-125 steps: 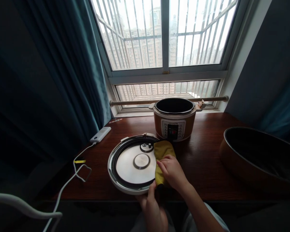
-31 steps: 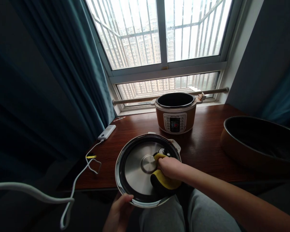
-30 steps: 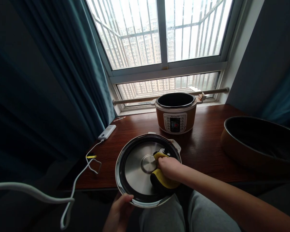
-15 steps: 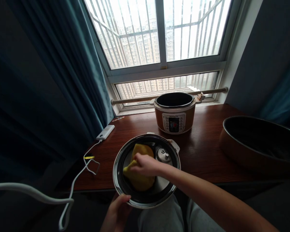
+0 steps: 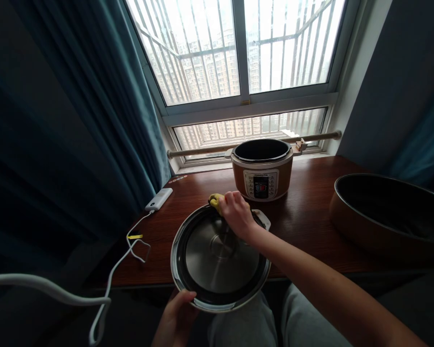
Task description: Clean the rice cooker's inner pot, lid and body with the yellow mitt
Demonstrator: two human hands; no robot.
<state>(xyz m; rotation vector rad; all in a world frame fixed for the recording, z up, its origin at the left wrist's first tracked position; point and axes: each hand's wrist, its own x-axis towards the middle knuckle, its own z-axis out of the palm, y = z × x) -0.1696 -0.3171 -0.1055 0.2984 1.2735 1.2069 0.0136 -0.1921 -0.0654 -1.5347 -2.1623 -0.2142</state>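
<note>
A round pressure-cooker lid [image 5: 217, 270] lies upside down, half on the wooden table's front edge and half over my lap, its steel inner plate facing up. My left hand [image 5: 177, 318] grips the lid's near rim from below. My right hand [image 5: 235, 212] is closed on a yellow cloth [image 5: 215, 199] and presses it against the lid's far rim. Only a small bunch of the cloth shows past my fingers. The open cooker body [image 5: 262, 168], orange-brown with a control panel, stands behind the lid near the window.
A large dark bowl-shaped pot [image 5: 390, 217] sits at the table's right. A white power bank [image 5: 159, 198] with a white cable [image 5: 104, 279] lies at the left, beside a teal curtain [image 5: 94, 111]. A wooden rod [image 5: 202, 150] runs along the window sill.
My right hand has swept the yellow cloth from the lid's right side across its left half and up to the far rim. The left hand stays on the near rim.
</note>
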